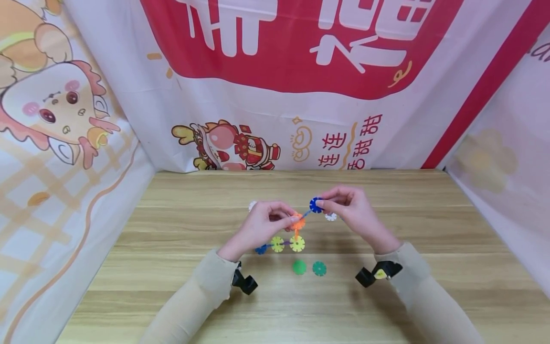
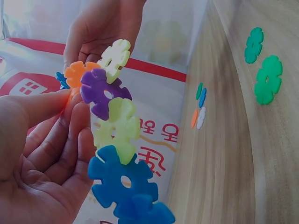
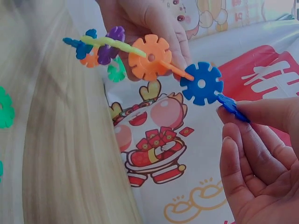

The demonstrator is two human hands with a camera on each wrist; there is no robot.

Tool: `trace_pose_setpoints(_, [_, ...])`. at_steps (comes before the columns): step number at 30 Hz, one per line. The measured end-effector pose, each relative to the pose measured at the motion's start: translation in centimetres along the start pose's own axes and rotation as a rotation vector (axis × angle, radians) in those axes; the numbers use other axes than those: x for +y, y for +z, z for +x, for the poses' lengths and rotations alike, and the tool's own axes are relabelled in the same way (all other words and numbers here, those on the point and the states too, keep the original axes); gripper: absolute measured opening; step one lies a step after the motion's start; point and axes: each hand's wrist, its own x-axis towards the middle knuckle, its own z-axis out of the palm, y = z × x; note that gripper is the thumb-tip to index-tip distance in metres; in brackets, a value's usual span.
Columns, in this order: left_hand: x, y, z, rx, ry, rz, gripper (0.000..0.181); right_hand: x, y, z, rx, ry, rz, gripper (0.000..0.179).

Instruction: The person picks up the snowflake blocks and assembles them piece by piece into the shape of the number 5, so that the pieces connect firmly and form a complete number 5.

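Right now, a person is holding up a chain (image 1: 296, 236) of notched plastic discs with both hands over a wooden table (image 1: 326, 315). The left hand (image 1: 264, 223) is pinching an orange disc (image 1: 298, 222) between thumb and fingers, while the right hand (image 1: 354, 210) is gripping a dark blue disc (image 1: 314, 206) at one end. Between the hands, a lighter blue disc (image 3: 212, 84) is linking the orange part to that end. The other way, the chain is running on through a yellow disc (image 1: 297, 248), a purple disc (image 2: 96, 88), a second yellow disc (image 2: 125, 123) and some blue pieces (image 2: 110, 172). Nearer the person, a bright green disc (image 1: 299, 267) and a darker green disc (image 1: 319, 272) are lying side by side on the table, slightly apart. One white disc (image 1: 331, 217) is showing just beside the right hand, and another white disc (image 1: 252, 205) is peeking out behind the left. Past the table, a printed cloth (image 1: 258, 105) is hanging
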Motion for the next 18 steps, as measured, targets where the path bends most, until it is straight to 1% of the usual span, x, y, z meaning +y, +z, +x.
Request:
trace_pose_setpoints(4, [-0.1,0.1,0.0,0.008,0.001,0.007,0.011,0.1,0.4,0.0,0.014,0.019,-0.001,0.021])
trace_pose_setpoints(12, [-0.1,0.3,-0.1,0.028,-0.005,0.023,0.010,0.1,1.1,-0.4,0.075,0.012,-0.027,0.018])
trace_pose_setpoints(18, [-0.1,0.4,-0.1,0.058,0.004,0.021,0.012,0.2,1.5,-0.4,0.118,0.020,0.020,0.022])
